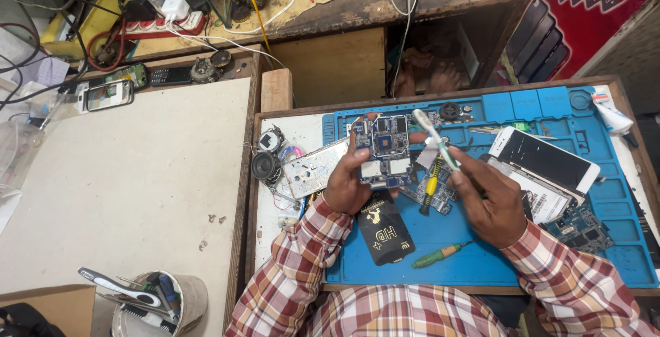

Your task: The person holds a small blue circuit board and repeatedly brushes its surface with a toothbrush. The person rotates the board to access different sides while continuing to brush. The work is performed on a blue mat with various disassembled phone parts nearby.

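Note:
My left hand [348,184] holds up a blue circuit board [383,150] with metal shields, thumb on its left edge. My right hand [489,203] grips a white and green brush [434,139], whose head rests near the board's upper right corner. Both hands hover over a blue work mat [481,254]. Under them lie a yellow-handled screwdriver [430,189] on another board, a black packet [386,230] and a green-handled screwdriver [440,255].
A white phone [543,160] with a dark screen lies right of my hands, over a second white slab. A phone back shell [313,170] and small speakers [265,166] sit left. A tool cup [157,300] stands bottom left. Cables and a power strip [161,24] crowd the far bench.

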